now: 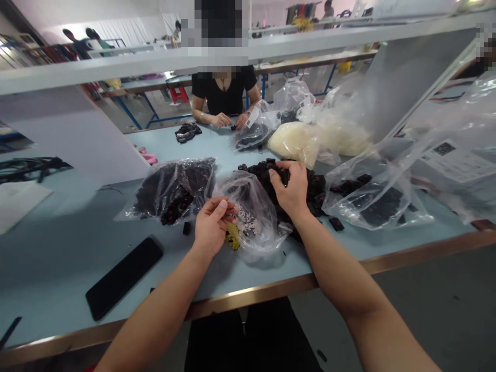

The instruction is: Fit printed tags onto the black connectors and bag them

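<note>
My left hand [213, 222] is closed in a pinch, thumb against fingers; whatever it holds is too small or hidden to make out. Right beside it lies an open clear plastic bag [267, 243] with tiny white pieces [248, 221] inside and a yellow patch [233, 236] at its near left. My right hand [291, 188] reaches over a heap of small black plastic parts with red marks [315, 192]. Its thumb and forefinger are curved and apart, with black parts showing between them. I cannot see a part lifted from the heap.
A clear bag of black parts [174, 188] lies left, a black phone [124, 278] nearer the front edge. To the right are another bag [387, 206] and a loose black part [336, 223]. Across the table, a person [225, 95] handles a small black piece beside bags of cream-coloured material [294, 142].
</note>
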`<state>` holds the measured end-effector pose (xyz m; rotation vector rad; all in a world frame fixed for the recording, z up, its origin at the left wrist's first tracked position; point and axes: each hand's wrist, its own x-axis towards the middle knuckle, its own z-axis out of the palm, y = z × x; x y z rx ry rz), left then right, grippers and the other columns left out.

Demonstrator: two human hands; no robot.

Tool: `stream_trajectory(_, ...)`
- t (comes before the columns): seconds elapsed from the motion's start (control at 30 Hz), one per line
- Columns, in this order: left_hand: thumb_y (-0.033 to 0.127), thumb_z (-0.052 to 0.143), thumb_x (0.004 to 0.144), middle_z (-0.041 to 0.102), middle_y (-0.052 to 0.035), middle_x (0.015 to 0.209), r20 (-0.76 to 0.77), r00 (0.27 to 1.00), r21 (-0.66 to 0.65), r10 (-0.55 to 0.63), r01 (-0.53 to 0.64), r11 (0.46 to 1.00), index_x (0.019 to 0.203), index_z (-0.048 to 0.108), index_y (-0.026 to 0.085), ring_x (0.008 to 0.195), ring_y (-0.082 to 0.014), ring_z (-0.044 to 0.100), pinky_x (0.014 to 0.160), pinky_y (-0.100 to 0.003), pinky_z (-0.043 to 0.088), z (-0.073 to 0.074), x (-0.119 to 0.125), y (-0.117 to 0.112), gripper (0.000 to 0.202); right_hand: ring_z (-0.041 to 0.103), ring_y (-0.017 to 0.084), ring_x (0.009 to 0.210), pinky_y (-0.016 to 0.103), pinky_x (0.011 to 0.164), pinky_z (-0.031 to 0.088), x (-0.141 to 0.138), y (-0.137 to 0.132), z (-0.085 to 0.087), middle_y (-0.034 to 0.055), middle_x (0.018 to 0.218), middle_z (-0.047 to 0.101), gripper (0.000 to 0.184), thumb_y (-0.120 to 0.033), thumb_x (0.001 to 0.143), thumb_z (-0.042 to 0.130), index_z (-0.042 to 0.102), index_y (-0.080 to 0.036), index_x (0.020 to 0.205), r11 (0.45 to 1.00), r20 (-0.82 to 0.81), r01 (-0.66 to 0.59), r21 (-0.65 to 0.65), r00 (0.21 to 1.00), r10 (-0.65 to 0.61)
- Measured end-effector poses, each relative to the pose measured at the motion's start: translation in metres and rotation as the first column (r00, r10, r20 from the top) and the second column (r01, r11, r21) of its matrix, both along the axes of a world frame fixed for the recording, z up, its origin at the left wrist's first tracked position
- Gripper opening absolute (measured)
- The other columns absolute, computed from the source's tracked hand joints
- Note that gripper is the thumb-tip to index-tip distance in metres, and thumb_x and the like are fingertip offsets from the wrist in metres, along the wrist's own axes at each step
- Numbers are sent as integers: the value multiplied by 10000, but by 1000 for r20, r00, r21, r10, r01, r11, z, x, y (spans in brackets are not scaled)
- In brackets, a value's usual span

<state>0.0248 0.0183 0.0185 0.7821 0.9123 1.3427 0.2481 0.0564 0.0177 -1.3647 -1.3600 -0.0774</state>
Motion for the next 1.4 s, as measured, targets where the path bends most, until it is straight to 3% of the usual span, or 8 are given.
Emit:
stream_trajectory(0.2,432,951,600,682,11,614,-10,1000,-81,14,-14,997,783,676,173,463,-99,598,388,-175,385,8,-4,0,420,633,298,1027,503,970,525,0,-3,1,137,1067,661,183,-327,1003,574,644,-195,1107,997,-97,-14,69,995,21)
stream_trajectory(0.43,423,895,630,631,30,573,-51,998,-72,22,-26,997,761,646,189,405,-79,516,343,-169,312,11,-4,-3,365,641,282,985,463,900,544,-12,-7,-6,129,1055,671,155,-301,1001,557,626,-215,1110,995,28,-69,75,997,67)
stream_trajectory(0.67,430,904,606,629,37,560,-39,999,-65,11,-14,998,743,640,190,397,-69,507,358,-164,313,10,-7,-1,382,632,293,1004,454,883,548,-28,-11,-24,138,1030,675,169,-246,998,550,654,-196,1121,969,238,-245,24,943,232)
stream_trajectory(0.9,481,920,610,626,46,550,-41,998,-22,41,-42,999,760,630,191,388,-65,508,361,-153,328,12,-12,-1,437,608,295,966,449,845,464,-34,-18,-28,126,1020,694,168,-232,988,583,705,-208,1102,965,456,-260,-18,857,239)
stream_trajectory(1.4,568,914,665,643,35,540,-124,990,71,71,-62,996,757,664,189,386,-78,524,352,-155,328,10,-14,-7,463,608,272,926,413,834,480,-44,-29,-28,106,989,706,157,-217,1004,597,716,-219,1106,951,523,-308,-43,804,284)
